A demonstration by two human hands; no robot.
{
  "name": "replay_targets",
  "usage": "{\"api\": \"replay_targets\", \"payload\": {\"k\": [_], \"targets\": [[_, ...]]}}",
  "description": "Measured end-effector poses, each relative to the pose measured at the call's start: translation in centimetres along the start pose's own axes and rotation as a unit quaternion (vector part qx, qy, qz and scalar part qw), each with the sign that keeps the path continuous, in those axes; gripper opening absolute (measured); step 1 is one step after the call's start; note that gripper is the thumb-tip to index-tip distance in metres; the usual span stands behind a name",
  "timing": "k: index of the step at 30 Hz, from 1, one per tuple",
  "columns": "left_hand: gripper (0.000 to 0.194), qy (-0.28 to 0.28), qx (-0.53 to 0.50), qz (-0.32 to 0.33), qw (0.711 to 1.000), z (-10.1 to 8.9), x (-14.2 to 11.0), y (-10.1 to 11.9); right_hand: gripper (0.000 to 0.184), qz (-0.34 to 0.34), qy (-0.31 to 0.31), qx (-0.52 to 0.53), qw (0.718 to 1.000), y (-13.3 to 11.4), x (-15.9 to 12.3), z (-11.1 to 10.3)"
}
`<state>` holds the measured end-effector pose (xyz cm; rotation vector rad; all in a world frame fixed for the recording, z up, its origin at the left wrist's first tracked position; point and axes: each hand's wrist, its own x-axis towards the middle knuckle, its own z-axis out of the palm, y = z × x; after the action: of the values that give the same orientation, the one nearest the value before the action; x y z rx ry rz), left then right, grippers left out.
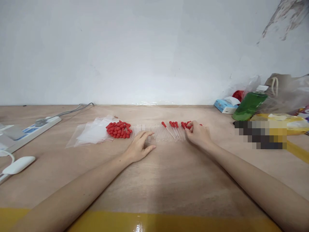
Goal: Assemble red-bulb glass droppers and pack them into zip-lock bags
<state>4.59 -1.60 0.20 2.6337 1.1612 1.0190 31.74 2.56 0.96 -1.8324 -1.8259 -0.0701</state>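
Observation:
A row of clear, thin dropper tubes [160,132] lies side by side across the middle of the table. Several of them on the right carry red rubber bulbs [172,124] at their far ends. My left hand [140,146] rests over the tubes left of the middle, thumb and fingers apart, holding nothing I can see. My right hand [199,133] is at the row's right end, its fingertips closed around a red dropper bulb and partly hiding it. A heap of loose red bulbs [118,130] lies left of the tubes.
Clear plastic bags [93,131] are stacked beside the red heap. On the left are a white power strip [31,132] and a white plug-like piece [20,165]. A green bottle [249,104], a blue tissue pack [225,105] and yellow packaging [293,124] stand at right.

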Motion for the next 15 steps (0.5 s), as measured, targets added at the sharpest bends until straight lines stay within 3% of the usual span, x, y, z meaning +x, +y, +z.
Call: {"api": "replay_targets", "payload": {"k": [7, 15], "targets": [[0.025, 0.019, 0.029, 0.024, 0.999, 0.3, 0.1, 0.0, 0.012, 0.016, -0.017, -0.047, 0.999, 0.3, 0.3, 1.2], [0.020, 0.054, 0.098, -0.014, 0.994, 0.4, -0.1, -0.4, 0.013, -0.009, -0.024, -0.036, 0.999, -0.1, 0.8, 1.0]]}}
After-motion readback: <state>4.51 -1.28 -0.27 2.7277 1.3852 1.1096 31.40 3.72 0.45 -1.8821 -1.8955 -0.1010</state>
